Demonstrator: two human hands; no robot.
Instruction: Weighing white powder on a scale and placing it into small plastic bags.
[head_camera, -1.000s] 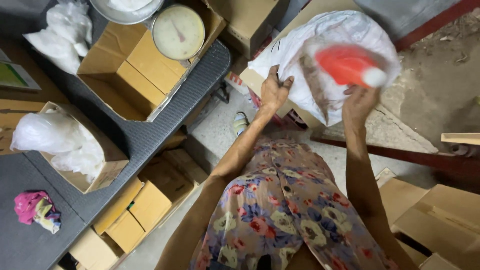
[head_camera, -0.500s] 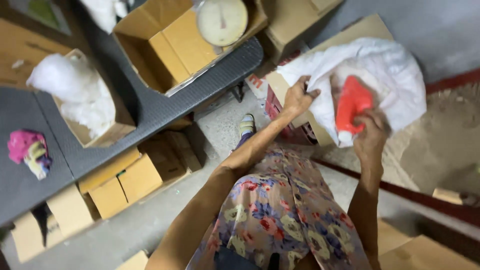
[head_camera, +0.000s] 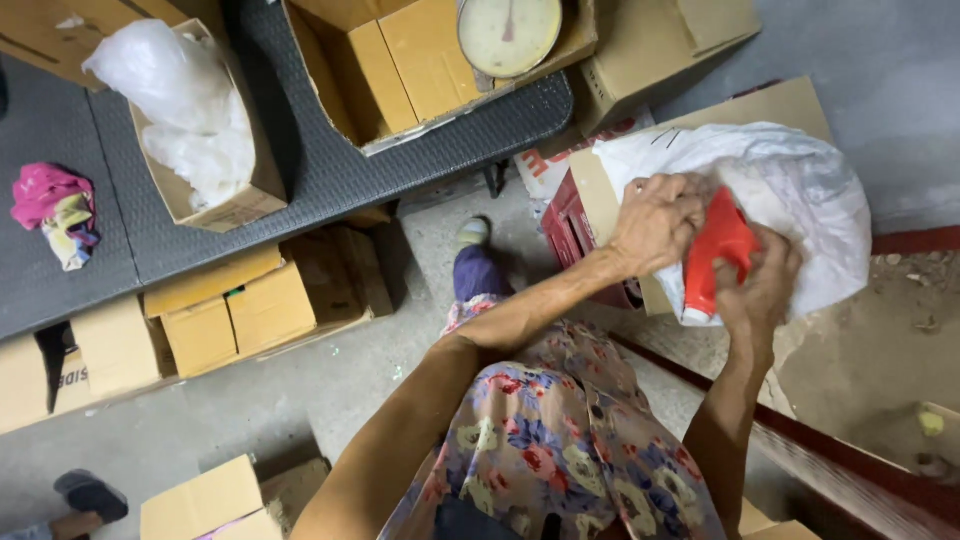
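The red bottle (head_camera: 722, 255) is held at the right of the scene, in front of a large white plastic bag (head_camera: 790, 200) that rests on a cardboard box (head_camera: 770, 105). The right hand (head_camera: 757, 290) is closed around the bottle's lower body, and the left hand (head_camera: 655, 222) is curled over its upper left side and the bag's gathered edge. The bottle's long axis runs roughly from far to near with a slight lean; the white capped end points near, toward the person, and the broader red end points far, into the bag.

The step in hand is judged to be the handling of the bottle at the bag's mouth. It is best done with the plastic kept pulled open by the left hand and a firm grip kept low on the body, so the smooth bottle is not snagged or dropped. A dark bench (head_camera: 320, 170) with open boxes and a round scale (head_camera: 508, 32) lies to the far left.
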